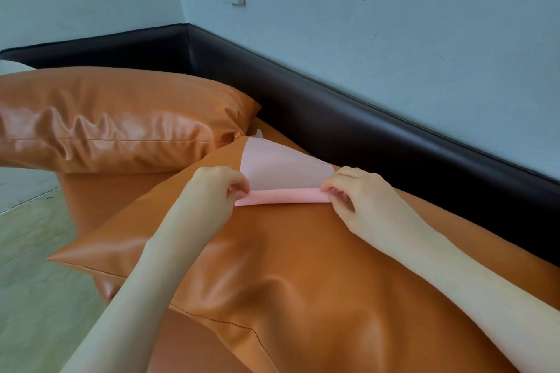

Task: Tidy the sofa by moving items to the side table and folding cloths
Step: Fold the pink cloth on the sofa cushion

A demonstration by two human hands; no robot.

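Bare orange leather on the near cushion (288, 275) lies open below both hands. To the left the far cushion (121, 121) bulks up, leaving only a narrow gap between the two. Along the right the dark sofa back (378, 127) walls off that side (the wall right behind it) — no passage there.

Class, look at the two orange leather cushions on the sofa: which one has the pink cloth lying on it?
The nearer orange leather cushion, under both hands, carries the pink cloth. The farther orange cushion carries nothing.
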